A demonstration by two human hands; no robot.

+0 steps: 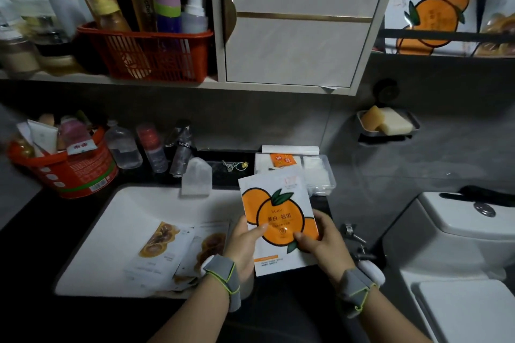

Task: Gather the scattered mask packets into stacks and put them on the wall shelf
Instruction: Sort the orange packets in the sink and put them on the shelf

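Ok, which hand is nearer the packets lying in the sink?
Left. The left hand grips the orange packet just beside the sink packets; the right hand holds its other edge, farther away.

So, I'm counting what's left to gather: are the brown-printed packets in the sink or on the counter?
In the white rectangular sink: the white, brown-printed mask packets lie overlapping on its floor.

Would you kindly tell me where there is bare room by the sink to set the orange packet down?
Bare: the basin left of the brown-print packets, and the dark counter by the red bucket. Crowded: the back ledge with bottles and the clear box.
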